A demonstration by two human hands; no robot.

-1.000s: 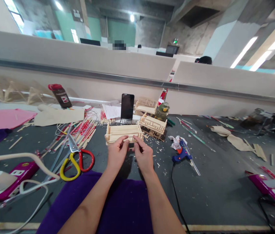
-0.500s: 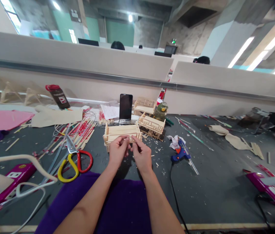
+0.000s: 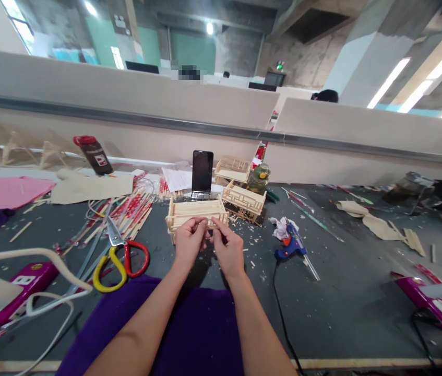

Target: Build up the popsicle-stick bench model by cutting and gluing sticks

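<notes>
A small bed-like model built of pale wooden sticks stands on the dark table in front of me. My left hand is at its near side, thumb and forefinger pinched together. Close beside it, my right hand is pinched too, its fingertips at the model's front rail. The fingers of both hands nearly meet. Whatever lies between the fingertips is too small or hidden to make out, and the hands cover part of the model's front. Two similar stick models, a nearer one and a farther one, stand behind to the right.
Scissors and a pile of sticks lie left. A phone stands upright behind the model. Right of my hands is a blue glue gun with a trailing cord. Power strips and a white cable occupy the left.
</notes>
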